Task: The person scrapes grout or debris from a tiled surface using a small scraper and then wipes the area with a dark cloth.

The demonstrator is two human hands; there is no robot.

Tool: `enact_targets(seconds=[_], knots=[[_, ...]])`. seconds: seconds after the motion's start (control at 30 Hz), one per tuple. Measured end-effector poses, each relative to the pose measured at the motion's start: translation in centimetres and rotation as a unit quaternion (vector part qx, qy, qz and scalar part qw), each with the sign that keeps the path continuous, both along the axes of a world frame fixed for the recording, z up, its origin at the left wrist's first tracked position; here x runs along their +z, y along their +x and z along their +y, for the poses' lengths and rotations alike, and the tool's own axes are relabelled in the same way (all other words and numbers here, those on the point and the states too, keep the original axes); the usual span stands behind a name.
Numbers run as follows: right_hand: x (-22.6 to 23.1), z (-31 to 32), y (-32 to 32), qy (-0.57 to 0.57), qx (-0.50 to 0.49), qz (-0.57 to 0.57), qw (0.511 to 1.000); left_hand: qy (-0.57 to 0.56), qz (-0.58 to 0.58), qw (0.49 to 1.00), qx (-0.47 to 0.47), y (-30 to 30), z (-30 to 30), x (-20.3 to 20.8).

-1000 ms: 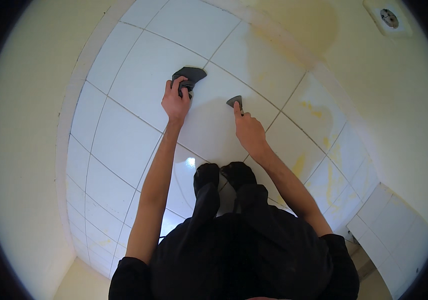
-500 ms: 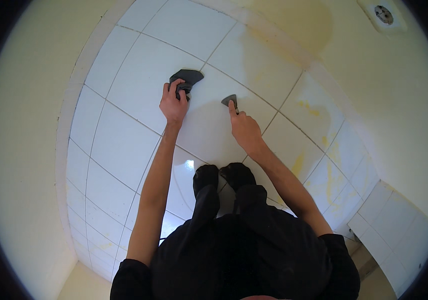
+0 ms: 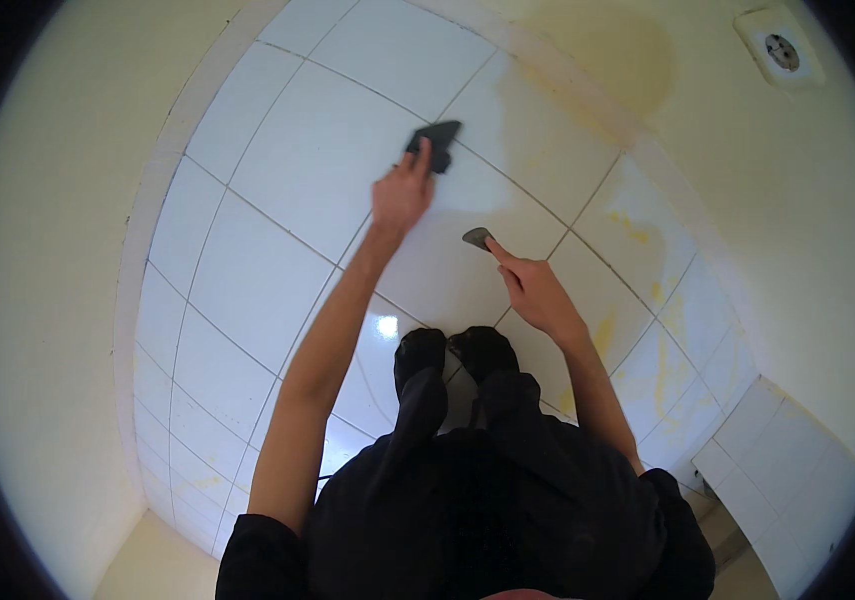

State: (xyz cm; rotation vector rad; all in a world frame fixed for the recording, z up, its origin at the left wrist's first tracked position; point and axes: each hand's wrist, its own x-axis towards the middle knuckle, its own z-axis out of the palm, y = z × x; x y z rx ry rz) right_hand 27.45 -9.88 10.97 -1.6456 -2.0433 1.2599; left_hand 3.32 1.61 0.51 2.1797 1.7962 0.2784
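Note:
My left hand point(image 3: 404, 198) is closed on a dark grey cloth point(image 3: 437, 134), which lies against the white tiled floor point(image 3: 293, 135) ahead of me. The cloth and fingertips are a little blurred. Nearer and to the right, my right hand point(image 3: 540, 292) grips a scraper point(image 3: 477, 238) with a fan-shaped grey blade. Its index finger stretches along the tool toward the blade, and the handle is hidden in the palm. The blade points left over a tile; whether it touches the surface I cannot tell.
Yellow stains point(image 3: 631, 228) mark tiles on the right. Pale yellow walls point(image 3: 58, 250) rise on both sides, and a wall socket point(image 3: 782, 52) is at the upper right. My dark-socked feet point(image 3: 483, 350) stand behind the hands. A tiled ledge point(image 3: 788, 460) lies at the lower right.
My left hand has swept the cloth to the right. The right hand has come right and nearer to me, and the scraper blade has turned from pointing away to pointing left.

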Motion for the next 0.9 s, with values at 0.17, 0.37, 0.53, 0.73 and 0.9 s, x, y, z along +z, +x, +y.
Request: enact_targets(seconds=[0.17, 0.37, 0.53, 0.73, 0.9], knots=[[5.8, -0.2, 3.5, -0.017, -0.018, 0.13, 0.991, 0.018, -0.096, 0.978, -0.183, 8.2, -6.3, -1.4], [7.0, -0.4, 4.6, 0.005, -0.176, 0.281, 0.943, 0.065, -0.061, 0.922, -0.376, 14.1, -14.6, -0.7], [5.0, -0.1, 5.1, 0.075, -0.199, 0.257, 0.943, 0.133, -0.122, 0.933, -0.312, 11.5, -10.5, -0.9], [4.6, -0.2, 4.6, 0.042, -0.207, 0.247, 0.946, 0.156, -0.053, 0.979, -0.124, 3.5, 0.9, -2.2], [4.1, -0.3, 4.5, 0.053, -0.195, 0.228, 0.952, 0.049, 0.037, 0.991, 0.121, -2.4, 8.1, -0.2]])
